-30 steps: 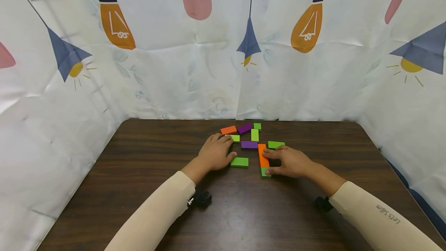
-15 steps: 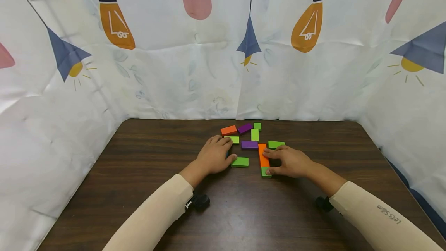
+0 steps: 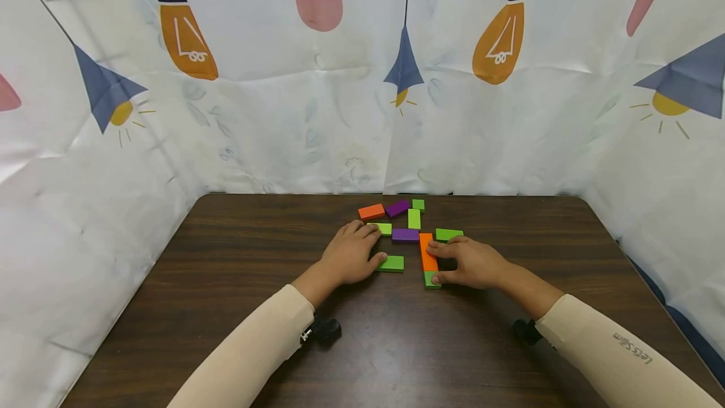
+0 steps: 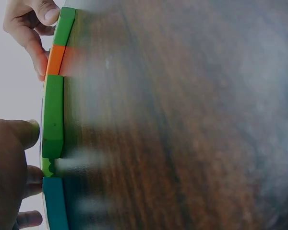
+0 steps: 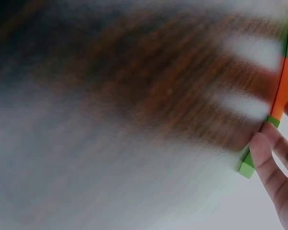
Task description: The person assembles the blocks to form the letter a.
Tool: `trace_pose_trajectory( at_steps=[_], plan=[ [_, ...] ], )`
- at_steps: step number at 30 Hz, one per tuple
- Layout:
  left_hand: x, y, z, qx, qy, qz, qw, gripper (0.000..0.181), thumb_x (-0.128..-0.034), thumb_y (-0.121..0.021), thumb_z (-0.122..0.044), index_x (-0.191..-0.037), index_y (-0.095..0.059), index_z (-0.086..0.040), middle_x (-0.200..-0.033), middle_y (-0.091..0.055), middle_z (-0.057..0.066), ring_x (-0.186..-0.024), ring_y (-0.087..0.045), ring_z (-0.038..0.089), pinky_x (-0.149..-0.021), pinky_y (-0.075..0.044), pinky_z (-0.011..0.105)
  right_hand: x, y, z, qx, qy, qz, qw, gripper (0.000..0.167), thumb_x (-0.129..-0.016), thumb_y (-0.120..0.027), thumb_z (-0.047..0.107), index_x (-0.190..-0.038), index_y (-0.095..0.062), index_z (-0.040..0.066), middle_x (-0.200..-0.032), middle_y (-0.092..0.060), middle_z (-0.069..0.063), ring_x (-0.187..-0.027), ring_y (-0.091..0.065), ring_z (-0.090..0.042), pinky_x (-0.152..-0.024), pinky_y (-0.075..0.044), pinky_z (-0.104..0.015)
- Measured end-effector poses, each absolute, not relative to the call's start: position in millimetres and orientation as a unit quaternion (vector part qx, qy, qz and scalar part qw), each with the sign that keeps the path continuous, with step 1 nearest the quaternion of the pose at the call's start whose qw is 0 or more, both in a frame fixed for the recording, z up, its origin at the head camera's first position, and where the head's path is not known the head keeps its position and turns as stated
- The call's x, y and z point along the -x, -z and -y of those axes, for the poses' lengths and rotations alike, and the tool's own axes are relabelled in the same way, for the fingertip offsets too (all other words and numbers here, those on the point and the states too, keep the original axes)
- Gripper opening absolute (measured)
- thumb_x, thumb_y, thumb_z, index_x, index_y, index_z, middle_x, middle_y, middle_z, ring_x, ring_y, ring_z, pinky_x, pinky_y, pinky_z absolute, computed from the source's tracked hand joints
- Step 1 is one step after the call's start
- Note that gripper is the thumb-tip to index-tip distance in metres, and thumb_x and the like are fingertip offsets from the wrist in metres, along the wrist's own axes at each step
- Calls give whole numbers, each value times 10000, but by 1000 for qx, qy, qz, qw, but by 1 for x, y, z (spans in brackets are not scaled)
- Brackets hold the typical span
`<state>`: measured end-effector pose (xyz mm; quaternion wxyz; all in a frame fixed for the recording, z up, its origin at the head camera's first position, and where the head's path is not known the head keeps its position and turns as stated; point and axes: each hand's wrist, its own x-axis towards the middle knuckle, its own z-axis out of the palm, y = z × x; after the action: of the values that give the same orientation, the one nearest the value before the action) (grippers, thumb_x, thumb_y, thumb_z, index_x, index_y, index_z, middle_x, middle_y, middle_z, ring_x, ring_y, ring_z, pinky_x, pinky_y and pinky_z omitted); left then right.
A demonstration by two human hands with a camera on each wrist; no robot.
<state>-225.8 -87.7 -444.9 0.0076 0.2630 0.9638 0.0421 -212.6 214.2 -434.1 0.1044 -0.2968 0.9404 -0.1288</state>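
In the head view my left hand (image 3: 348, 254) lies low over the table. Its fingertips touch a light green block (image 3: 382, 229), and its thumb is at the left end of a green block (image 3: 392, 264). A teal block (image 4: 55, 203) shows beside that hand in the left wrist view; the hand hides it from the head camera. My right hand (image 3: 470, 263) rests with fingers on an upright-lying orange block (image 3: 427, 252) and the thumb on the small green block (image 3: 432, 280) at its near end. A purple block (image 3: 405, 236) meets the orange one's far left corner.
Behind lie an orange block (image 3: 371, 211), a purple block (image 3: 398, 208), a small green block (image 3: 418, 205) and a light green block (image 3: 414, 219). Another green block (image 3: 449, 234) sits just beyond the right hand. A patterned white cloth (image 3: 283, 131) encloses the brown table (image 3: 226, 307).
The light green block at my left fingertips has shifted slightly right and nearer, almost to the purple block. The teal block has gone from sight behind the left hand. My right hand has stayed put.
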Motion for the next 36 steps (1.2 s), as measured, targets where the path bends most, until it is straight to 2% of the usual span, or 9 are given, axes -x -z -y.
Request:
trace_pose_trajectory(
  at_steps=[14,23,33,36],
  plan=[
    [225,447,87,-262,-51,-964,15,632,-1049,-493,-518,-1531,-490,-111,-1578,-429,63,-1474,-315,309,-1209,-226,488,213,435,-214,299,128,-940,105,748,-889,-681,644,-1485,-575,205,-1533,-503,12,-1328,-492,-346,-937,-513,-574],
    [225,449,92,-274,-58,-960,4,638,-1035,-497,-548,-1548,-475,-170,-1578,-432,42,-1472,-319,312,-1202,-246,492,213,433,-214,296,130,-940,105,745,-889,-683,641,-1483,-578,204,-1530,-507,17,-1337,-481,-357,-911,-523,-570],
    [219,453,97,-326,-59,-943,-19,552,-1035,-538,-494,-1517,-527,-227,-1517,-493,49,-1449,-350,320,-1196,-256,513,212,435,-213,297,131,-940,106,747,-894,-672,648,-1487,-570,206,-1539,-494,23,-1347,-478,-347,-930,-515,-578],
    [217,453,96,-338,-67,-938,-23,513,-1035,-550,-479,-1485,-567,-233,-1493,-517,30,-1449,-349,317,-1187,-259,551,212,435,-214,297,130,-940,105,749,-894,-671,650,-1489,-568,207,-1539,-493,22,-1345,-478,-350,-924,-516,-581]
  ],
)
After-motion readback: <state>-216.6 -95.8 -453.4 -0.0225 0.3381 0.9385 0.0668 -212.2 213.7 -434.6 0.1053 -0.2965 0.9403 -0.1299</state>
